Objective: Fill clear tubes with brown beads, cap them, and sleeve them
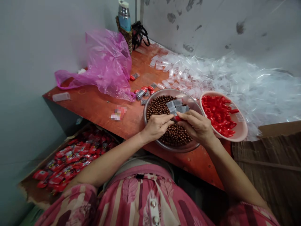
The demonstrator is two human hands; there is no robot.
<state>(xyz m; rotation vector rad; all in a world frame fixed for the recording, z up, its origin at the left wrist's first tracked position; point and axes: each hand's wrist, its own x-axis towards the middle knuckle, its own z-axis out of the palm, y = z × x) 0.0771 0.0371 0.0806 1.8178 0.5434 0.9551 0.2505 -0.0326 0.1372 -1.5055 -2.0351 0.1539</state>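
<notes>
My left hand (157,127) and my right hand (197,126) meet over a metal bowl (147,125) of small brown balls (175,138). Both are closed, fingertips together. Between them shows a red cap (177,118), pinched by my right fingers. My left fingers grip a small dark container at its end, mostly hidden by the fingertips. Several clear plastic containers (172,106) lie on the balls just beyond my hands. Right of the bowl, a pink basket (242,128) holds red caps (218,116).
Many clear containers (211,72) are heaped at the back right. Capped, filled containers (142,92) lie left of the bowl, near a pink plastic bag (108,62). A bottle (124,18) stands behind. Below left, a cardboard box (30,190) holds red packets (72,160).
</notes>
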